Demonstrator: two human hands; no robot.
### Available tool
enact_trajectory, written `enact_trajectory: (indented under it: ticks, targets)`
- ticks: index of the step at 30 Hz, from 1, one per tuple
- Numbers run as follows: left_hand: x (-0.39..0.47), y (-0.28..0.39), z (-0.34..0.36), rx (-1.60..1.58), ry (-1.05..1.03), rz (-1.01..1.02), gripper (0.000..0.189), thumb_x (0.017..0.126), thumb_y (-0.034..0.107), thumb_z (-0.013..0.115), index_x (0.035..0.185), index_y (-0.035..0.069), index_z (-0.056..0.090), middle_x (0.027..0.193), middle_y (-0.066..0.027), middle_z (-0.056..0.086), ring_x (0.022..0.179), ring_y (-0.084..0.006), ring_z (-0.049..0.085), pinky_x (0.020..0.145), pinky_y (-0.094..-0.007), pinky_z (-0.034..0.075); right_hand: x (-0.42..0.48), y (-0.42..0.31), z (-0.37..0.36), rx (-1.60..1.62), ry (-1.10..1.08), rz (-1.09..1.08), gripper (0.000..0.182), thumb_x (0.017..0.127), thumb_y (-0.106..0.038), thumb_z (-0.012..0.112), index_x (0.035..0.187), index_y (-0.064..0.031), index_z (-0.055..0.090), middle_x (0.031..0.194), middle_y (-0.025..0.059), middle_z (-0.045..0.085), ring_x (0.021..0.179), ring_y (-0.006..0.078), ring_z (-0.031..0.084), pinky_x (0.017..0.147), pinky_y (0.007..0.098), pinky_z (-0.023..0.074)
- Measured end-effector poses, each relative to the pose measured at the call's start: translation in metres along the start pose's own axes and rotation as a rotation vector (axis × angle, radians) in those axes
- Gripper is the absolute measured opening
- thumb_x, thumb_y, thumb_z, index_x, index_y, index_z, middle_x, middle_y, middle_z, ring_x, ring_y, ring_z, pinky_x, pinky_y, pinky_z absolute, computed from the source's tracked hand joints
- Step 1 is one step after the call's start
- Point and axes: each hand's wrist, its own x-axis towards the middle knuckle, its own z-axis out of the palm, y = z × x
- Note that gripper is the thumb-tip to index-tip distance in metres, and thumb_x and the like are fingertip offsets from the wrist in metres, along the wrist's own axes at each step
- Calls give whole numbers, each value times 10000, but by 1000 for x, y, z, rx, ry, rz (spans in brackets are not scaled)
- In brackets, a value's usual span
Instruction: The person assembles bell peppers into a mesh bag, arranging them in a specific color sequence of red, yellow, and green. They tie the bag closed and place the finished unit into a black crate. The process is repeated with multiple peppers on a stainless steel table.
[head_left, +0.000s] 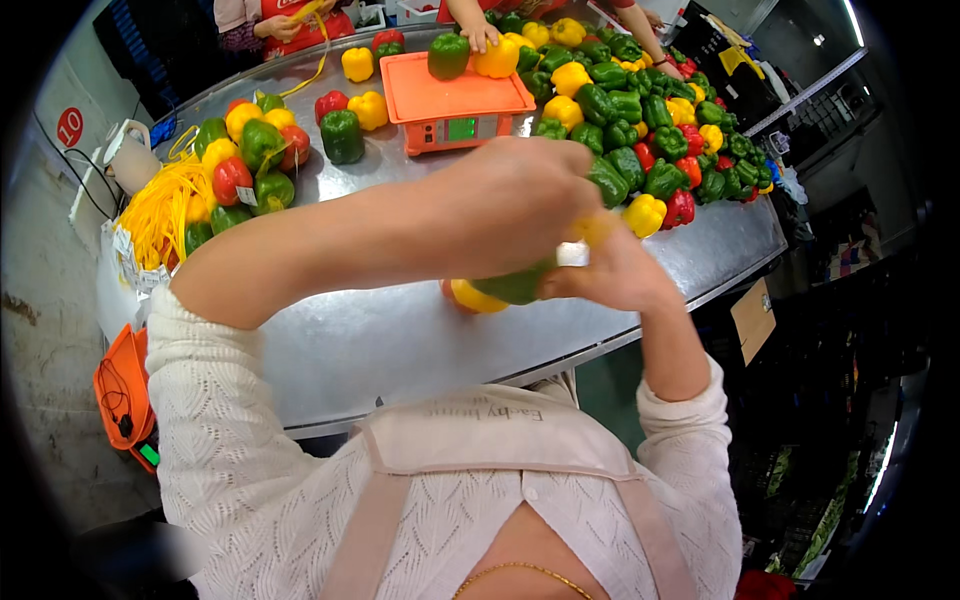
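Observation:
My left hand (517, 199), blurred by motion, is curled into a fist over the near side of the steel table (390, 352). Its fingers close on a blurred yellow strip (596, 227), which looks like netting. My right hand (619, 266) grips the same strip from the right, its thumb against a green bell pepper (521, 283). Beside that pepper is a yellow bell pepper (480, 298), with a bit of red or orange at its left. My left hand and forearm hide part of this bunch.
An orange scale (459, 94) stands beyond my hands, a co-worker's hand (480, 34) at the peppers on it. Loose bell peppers (626, 112) are heaped at the right. Netted peppers (255, 150) and yellow net sleeves (165, 210) lie left. Another person (281, 26) handles yellow netting.

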Motion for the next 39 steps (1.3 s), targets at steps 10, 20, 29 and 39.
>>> enact_trajectory:
  ticks: [10,20,29,39]
  targets:
    - [-18,-38,49,-121,277,-152,440,781,250,781,1131,66,590,1147,-136,574,1120,-326,534,934,-413,450,-26,127,81,1213,802,398,225,1037,-217,439,1057,-29,561,1125,123,625,1033,231,599,902,377,504]
    - [-84,-34,198,-100,-783,-776,962,677,495,800,1430,76,373,1269,-173,567,1167,-363,555,969,-459,450,-100,251,139,1006,1048,677,334,1062,-292,356,1080,-19,548,1098,133,631,1021,250,603,916,380,508]
    - [-82,-61,195,-211,-753,-795,847,688,457,771,1391,125,436,1129,-129,631,1058,-314,615,886,-439,492,-86,265,121,1451,1264,651,321,1055,-257,387,1108,3,568,746,35,530,725,166,538,710,330,517]
    - [-97,-60,193,-245,-489,-742,809,712,377,799,1399,110,465,1263,-161,564,1184,-324,527,989,-416,443,-71,272,133,903,1240,899,200,983,-201,442,957,-33,547,618,-20,384,550,115,402,499,281,354]
